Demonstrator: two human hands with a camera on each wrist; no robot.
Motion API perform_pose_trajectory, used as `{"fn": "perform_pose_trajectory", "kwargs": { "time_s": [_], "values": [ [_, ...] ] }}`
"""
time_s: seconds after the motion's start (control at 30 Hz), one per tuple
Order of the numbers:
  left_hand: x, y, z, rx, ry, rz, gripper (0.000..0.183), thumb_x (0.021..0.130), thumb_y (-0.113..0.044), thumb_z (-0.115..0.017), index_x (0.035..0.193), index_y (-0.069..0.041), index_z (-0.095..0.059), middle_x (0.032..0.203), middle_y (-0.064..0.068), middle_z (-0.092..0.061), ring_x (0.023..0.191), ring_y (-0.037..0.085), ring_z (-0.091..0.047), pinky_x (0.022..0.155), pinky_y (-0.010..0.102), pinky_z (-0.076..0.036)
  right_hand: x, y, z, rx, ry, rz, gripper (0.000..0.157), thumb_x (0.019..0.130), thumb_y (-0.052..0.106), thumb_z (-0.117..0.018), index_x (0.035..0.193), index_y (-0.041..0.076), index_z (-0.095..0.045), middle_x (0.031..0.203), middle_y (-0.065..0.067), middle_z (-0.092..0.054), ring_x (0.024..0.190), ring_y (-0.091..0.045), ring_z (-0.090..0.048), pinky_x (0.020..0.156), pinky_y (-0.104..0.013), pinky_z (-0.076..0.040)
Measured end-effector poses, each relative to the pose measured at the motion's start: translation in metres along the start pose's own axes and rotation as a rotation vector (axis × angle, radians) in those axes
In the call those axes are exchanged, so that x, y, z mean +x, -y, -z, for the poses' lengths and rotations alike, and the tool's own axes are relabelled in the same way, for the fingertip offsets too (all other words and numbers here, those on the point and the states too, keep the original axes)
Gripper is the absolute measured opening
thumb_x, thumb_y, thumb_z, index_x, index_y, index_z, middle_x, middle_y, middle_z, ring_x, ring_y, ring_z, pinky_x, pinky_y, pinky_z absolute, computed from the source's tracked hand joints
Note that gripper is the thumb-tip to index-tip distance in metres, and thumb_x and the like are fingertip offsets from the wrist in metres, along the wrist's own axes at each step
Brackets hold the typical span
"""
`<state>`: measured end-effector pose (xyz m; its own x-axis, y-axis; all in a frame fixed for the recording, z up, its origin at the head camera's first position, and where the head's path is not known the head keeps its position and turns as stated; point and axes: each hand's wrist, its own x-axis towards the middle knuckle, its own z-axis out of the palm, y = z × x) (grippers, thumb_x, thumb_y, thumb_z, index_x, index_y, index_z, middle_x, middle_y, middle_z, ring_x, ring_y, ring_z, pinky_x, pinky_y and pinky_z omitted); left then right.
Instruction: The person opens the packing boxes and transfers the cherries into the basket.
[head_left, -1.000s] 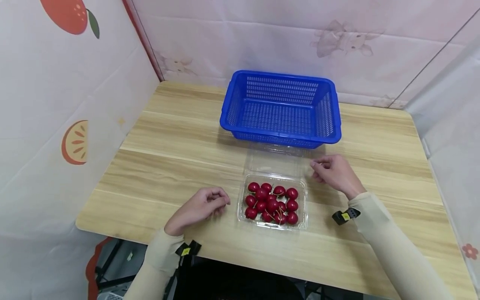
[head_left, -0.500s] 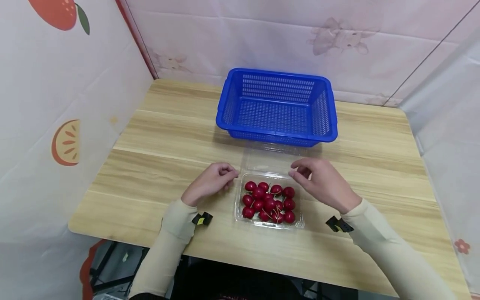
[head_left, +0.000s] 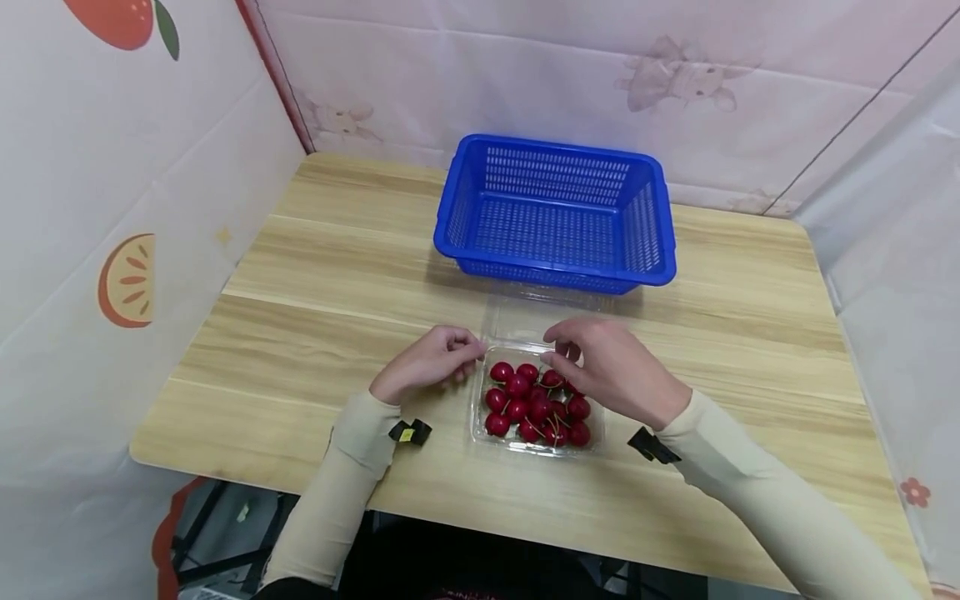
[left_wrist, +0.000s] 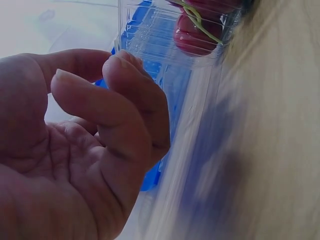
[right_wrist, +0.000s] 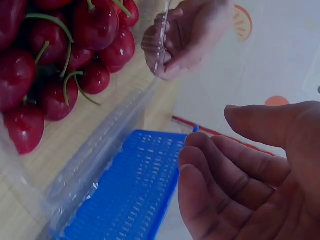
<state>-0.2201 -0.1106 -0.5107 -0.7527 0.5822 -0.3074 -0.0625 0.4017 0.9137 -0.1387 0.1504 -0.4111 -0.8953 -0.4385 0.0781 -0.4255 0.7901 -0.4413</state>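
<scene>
A clear plastic clamshell box (head_left: 474, 427) lies on the table with its lid (head_left: 517, 321) folded back. Several red cherries (head_left: 517, 410) with green stems fill its tray. At the tray's far left corner my left hand (head_left: 429, 364) pinches the rim between thumb and finger; the left wrist view shows the clear wall (left_wrist: 150, 30) running down to those fingertips. Over the tray's far right part hovers my right hand (head_left: 611, 367), thumb apart from the bent fingers and nothing between them. It hides some cherries in the head view. In the right wrist view, cherries (right_wrist: 97, 25) are beside it.
Just behind the box stands a blue plastic basket (head_left: 555, 273), its near edge close to the lid. The light wooden table (head_left: 300, 350) reaches printed cloth walls (head_left: 465, 75) at the back and sides.
My left hand has moved forward and right to the box's corner. My right hand has come leftward from beside the box to above the cherries. Box and basket have stayed in place.
</scene>
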Motion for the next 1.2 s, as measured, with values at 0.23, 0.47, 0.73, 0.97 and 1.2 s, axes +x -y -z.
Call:
{"fn": "perform_pose_trajectory", "kwargs": {
  "time_s": [0.23,0.47,0.73,0.97,1.2],
  "values": [
    [0.0,0.004,-0.001,-0.026,0.01,-0.014,0.028,0.106,-0.03,-0.057,0.1,-0.005,-0.07,0.073,0.002,-0.059,0.056,0.013,-0.05,0.047,0.022,-0.044,0.012,0.009,-0.018,-0.095,0.121,-0.001,0.022,0.095,0.021,-0.075,0.11,0.005,-0.076,0.091,-0.003,-0.077,0.077,-0.011,-0.068,0.077,-0.034,-0.064],
    [0.0,0.006,-0.003,-0.049,0.013,-0.014,0.027,0.106,-0.03,-0.058,0.099,-0.006,-0.07,0.071,0.001,-0.058,0.055,0.012,-0.049,0.047,0.021,-0.043,0.017,0.012,-0.03,-0.147,0.174,0.024,0.02,0.094,0.018,-0.075,0.109,0.004,-0.075,0.094,-0.003,-0.076,0.076,-0.012,-0.067,0.079,-0.036,-0.065],
    [0.0,0.006,-0.003,-0.089,0.018,-0.013,0.027,0.105,-0.026,-0.058,0.102,-0.002,-0.07,0.072,0.002,-0.058,0.057,0.013,-0.05,0.049,0.021,-0.044,0.021,0.014,-0.037,-0.224,0.254,0.026,0.016,0.093,0.02,-0.077,0.104,0.008,-0.073,0.091,-0.002,-0.073,0.073,-0.011,-0.062,0.07,-0.031,-0.063],
    [0.0,0.006,-0.004,-0.098,0.007,-0.007,0.025,0.105,-0.025,-0.058,0.097,-0.004,-0.07,0.07,0.0,-0.058,0.057,0.012,-0.049,0.048,0.021,-0.043,0.025,0.016,-0.044,-0.237,0.298,0.019,0.019,0.091,0.019,-0.078,0.106,0.008,-0.073,0.094,-0.004,-0.072,0.076,-0.013,-0.063,0.072,-0.033,-0.064],
    [-0.001,0.006,-0.005,-0.099,0.01,-0.016,0.024,0.106,-0.025,-0.058,0.095,-0.006,-0.067,0.07,0.0,-0.057,0.057,0.012,-0.049,0.048,0.021,-0.043,0.026,0.017,-0.051,-0.298,0.296,0.045,0.021,0.086,0.02,-0.083,0.101,0.01,-0.073,0.092,-0.002,-0.069,0.074,-0.012,-0.06,0.064,-0.03,-0.06]
  ]
}}
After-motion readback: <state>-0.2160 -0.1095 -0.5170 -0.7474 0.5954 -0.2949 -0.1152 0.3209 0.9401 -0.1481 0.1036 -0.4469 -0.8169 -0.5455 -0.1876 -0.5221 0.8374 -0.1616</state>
